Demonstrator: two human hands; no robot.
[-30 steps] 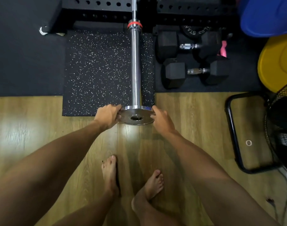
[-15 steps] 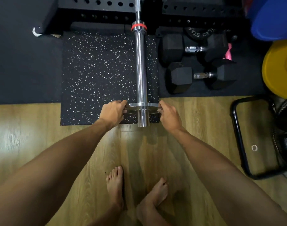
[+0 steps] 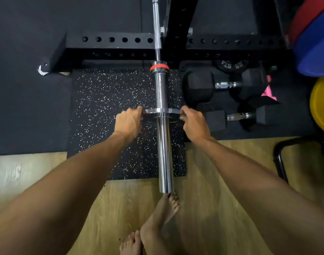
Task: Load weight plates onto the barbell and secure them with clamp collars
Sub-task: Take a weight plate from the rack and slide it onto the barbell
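A small steel plate [image 3: 162, 111] is threaded on the barbell sleeve [image 3: 163, 144], about midway along it. Its left edge is gripped by the left hand [image 3: 129, 122], its right edge by the right hand [image 3: 194, 124], fingers curled round the rim. Beyond the fingers, a red band [image 3: 159, 67] marks the collar; 2 dumbbells [image 3: 234, 116] lie right of the right hand.

— What is held on the barbell sleeve [image 3: 164, 153]?
— A small steel plate [image 3: 162, 111], gripped at its edges by the left hand [image 3: 129, 122] and the right hand [image 3: 194, 123], partway along.
— And beyond it?
— A red ring [image 3: 159, 67] is seen near the black rack [image 3: 117, 45].
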